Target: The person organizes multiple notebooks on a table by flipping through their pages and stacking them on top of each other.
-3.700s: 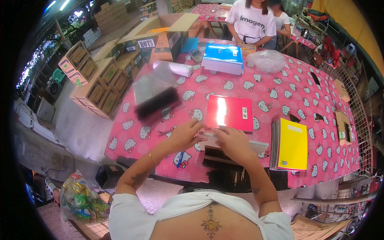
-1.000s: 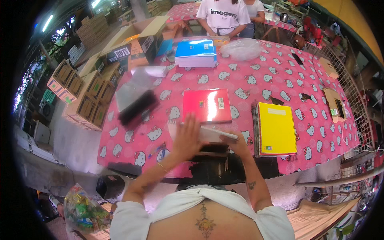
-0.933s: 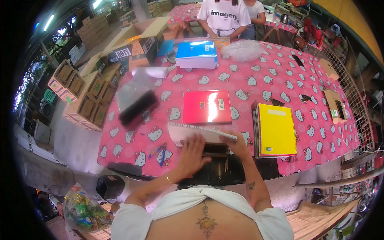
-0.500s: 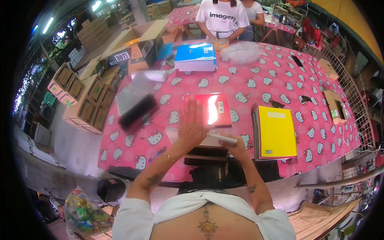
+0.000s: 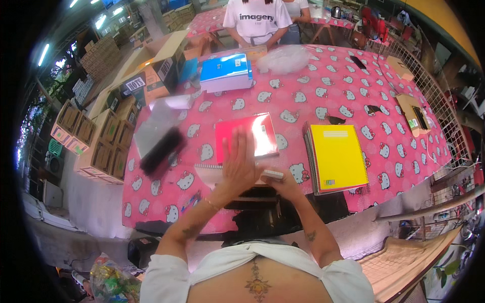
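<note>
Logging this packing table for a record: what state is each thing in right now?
Left hand: flat, fingers spread, on the stack of spiral notebooks.
Right hand: at the stack's right end.
Red notebook: closed, lying flat.
Yellow notebooks: closed, stacked.
Blue pack: closed, flat.
Cardboard box: flaps open.
</note>
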Demonstrator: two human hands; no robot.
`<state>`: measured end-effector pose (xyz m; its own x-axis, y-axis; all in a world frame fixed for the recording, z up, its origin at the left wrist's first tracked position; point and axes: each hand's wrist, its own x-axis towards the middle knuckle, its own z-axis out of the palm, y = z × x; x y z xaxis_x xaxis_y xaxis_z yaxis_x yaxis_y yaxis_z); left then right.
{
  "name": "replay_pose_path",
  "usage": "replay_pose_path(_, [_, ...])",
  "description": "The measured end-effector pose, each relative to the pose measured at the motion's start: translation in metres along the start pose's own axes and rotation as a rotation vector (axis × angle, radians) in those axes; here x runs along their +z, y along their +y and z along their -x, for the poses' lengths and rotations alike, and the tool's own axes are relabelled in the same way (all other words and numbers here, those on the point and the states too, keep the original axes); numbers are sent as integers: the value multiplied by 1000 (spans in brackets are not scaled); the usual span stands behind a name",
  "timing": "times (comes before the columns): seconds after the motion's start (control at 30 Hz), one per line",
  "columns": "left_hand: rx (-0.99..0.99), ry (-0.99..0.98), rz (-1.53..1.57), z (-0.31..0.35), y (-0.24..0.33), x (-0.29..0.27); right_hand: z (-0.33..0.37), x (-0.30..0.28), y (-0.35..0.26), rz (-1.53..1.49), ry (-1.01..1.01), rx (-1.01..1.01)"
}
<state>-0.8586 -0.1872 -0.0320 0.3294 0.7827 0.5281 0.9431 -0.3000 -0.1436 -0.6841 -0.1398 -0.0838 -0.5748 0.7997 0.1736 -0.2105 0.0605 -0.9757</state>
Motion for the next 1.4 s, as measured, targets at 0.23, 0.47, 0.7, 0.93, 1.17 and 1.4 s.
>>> replay_pose_path(0.23, [-12, -69, 223, -19, 10, -5, 3, 1, 3, -52, 7, -49])
replay_pose_path(0.47, [36, -73, 359, -11, 32, -1, 6, -5, 13, -25, -59, -116])
replay_pose_path(0.7, [-5, -159, 453, 22, 54, 7, 3, -7, 5, 83, 42, -2])
replay_pose_path(0.93, [-28, 62, 519, 27, 53, -14, 9, -7, -4, 29, 40, -49])
replay_pose_path(1.17, [60, -165, 526, -24, 4, -28, 24, -43, -82, 434, 58, -26])
replay_pose_path(1.4, [77, -29, 562, -25, 1, -22, -5, -49, -133, 707, -215, 88])
